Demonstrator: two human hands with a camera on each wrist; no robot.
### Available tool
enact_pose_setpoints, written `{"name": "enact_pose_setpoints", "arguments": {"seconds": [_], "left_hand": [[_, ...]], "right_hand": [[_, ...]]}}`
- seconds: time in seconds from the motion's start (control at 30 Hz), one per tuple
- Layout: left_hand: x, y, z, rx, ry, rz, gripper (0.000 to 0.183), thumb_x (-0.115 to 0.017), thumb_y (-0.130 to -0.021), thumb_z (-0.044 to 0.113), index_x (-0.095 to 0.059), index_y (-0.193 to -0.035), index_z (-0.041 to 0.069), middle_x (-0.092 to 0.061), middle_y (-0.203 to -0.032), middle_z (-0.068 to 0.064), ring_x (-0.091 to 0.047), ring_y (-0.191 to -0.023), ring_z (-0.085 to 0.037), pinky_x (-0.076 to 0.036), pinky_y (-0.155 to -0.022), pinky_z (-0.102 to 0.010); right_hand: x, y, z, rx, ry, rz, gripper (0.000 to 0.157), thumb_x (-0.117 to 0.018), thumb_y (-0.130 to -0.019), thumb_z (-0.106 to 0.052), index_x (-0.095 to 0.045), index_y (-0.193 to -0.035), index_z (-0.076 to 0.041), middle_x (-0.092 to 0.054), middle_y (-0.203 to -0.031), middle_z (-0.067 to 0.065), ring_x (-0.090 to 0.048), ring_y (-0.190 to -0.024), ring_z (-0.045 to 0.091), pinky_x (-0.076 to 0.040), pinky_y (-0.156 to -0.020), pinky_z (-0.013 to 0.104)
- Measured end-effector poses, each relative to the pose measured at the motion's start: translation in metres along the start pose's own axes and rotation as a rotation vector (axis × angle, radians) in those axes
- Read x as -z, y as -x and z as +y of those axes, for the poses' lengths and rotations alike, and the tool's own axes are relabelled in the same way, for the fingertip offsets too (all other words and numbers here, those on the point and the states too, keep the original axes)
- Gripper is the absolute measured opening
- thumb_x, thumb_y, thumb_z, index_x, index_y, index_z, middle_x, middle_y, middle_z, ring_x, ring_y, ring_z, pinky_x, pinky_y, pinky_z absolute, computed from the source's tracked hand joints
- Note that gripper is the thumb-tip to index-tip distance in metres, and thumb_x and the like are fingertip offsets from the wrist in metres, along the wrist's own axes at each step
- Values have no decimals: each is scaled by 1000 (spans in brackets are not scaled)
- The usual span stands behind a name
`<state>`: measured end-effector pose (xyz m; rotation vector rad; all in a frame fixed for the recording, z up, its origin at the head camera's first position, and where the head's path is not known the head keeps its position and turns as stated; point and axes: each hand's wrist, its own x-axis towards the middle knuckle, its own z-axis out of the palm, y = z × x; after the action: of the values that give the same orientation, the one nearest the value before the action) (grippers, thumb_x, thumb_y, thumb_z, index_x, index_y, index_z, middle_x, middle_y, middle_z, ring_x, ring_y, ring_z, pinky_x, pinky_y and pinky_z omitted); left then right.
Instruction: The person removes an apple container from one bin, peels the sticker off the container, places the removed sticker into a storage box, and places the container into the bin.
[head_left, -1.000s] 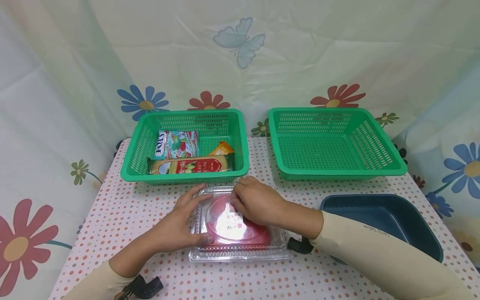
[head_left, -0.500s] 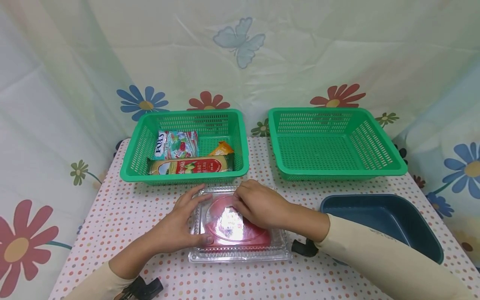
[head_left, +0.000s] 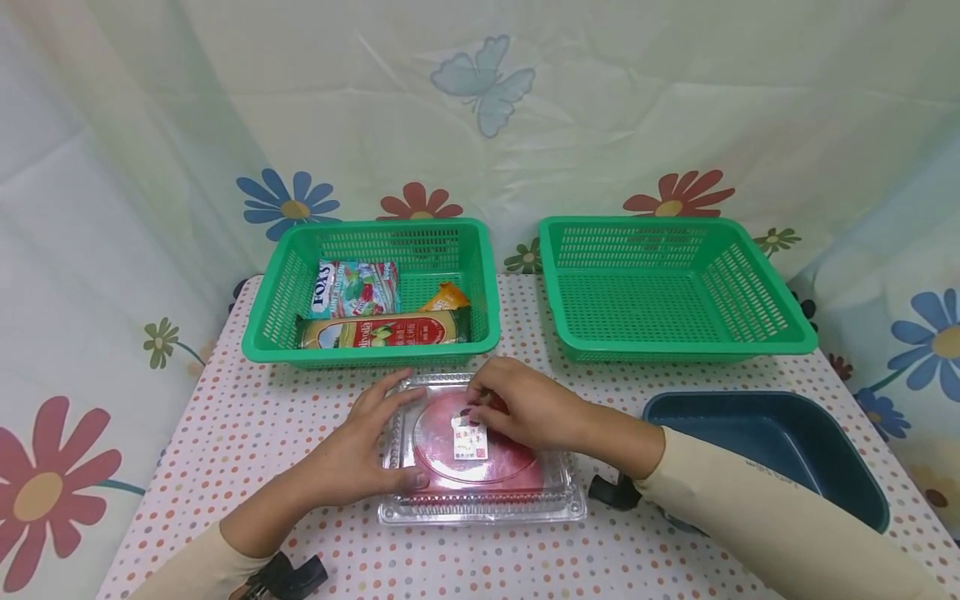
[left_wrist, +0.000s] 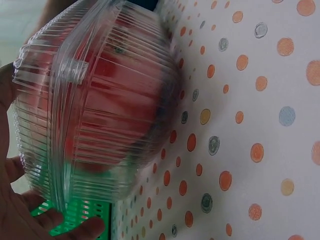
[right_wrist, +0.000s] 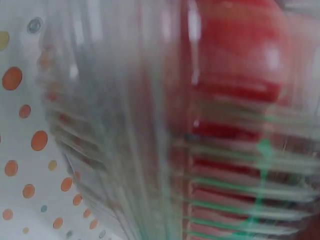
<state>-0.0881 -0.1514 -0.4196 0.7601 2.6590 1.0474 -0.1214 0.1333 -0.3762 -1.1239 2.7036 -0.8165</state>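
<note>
In the head view a clear plastic clamshell box (head_left: 558, 492) with red contents lies on the dotted cloth, its lid down. A small white sticker (head_left: 470, 442) with printed writing sits on the lid. My left hand (head_left: 360, 450) rests along the box's left side, fingers spread, thumb on the lid's near left. My right hand (head_left: 528, 404) is over the lid with curled fingers, thumb and fingertip pinching at the sticker's upper edge. The left wrist view shows fingers (left_wrist: 42, 215) beside the ribbed box wall; the right wrist view shows the blurred wall (right_wrist: 150, 125), no fingers.
A green basket (head_left: 258, 337) at the back left holds a Fox's candy bag (head_left: 356, 290), a long pasta pack (head_left: 382, 331) and an orange packet (head_left: 447, 296). Another green basket (head_left: 622, 308) stands back right. A dark blue tub (head_left: 757, 425) sits beside the right forearm.
My right hand has shifted slightly right, and its thumb now shows apart from the curled fingers. The glare on the lid has lessened, so the sticker reads clearly. The left hand stays put.
</note>
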Motion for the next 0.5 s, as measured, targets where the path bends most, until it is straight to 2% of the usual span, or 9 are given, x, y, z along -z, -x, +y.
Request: {"name": "enact_pose_setpoints", "arguments": {"seconds": [0.1, 0.2, 0.4, 0.5], "left_hand": [[0, 0, 0, 4, 0, -3, 99, -87, -72, 56, -41, -156, 29, -15, -169, 5, -17, -153, -36, -38, -106, -69], [0, 0, 0, 6, 6, -5, 100, -87, -72, 54, -41, -156, 29, -14, -169, 4, -16, -153, -37, -37, -106, -70], [1, 0, 1, 8, 3, 3, 100, -87, -71, 56, -41, -156, 29, -15, -169, 3, -16, -153, -37, -37, -106, -70], [1, 0, 2, 14, -6, 10, 101, -88, -70, 58, -42, -156, 30, -16, -169, 5, -17, -153, -36, -37, -105, -70]], "right_hand": [[0, -1, 0, -10, 8, 8, 26, -76, -94, -21, -68, -116, -8, -62, -98, 2, -56, -86, 17, -52, -73, 27], [0, -2, -1, -2, 32, 14, 30, -77, -94, -23, -72, -120, -8, -60, -97, 1, -53, -81, 14, -49, -67, 25], [0, -1, -3, 42, 32, 36, 11, -80, -90, -18, -80, -99, -12, -59, -92, -4, -52, -83, 14, -49, -69, 23], [0, 0, -1, 57, 1, 40, 8, -80, -90, -16, -80, -97, -12, -59, -92, -4, -52, -85, 14, -49, -71, 24]]}}
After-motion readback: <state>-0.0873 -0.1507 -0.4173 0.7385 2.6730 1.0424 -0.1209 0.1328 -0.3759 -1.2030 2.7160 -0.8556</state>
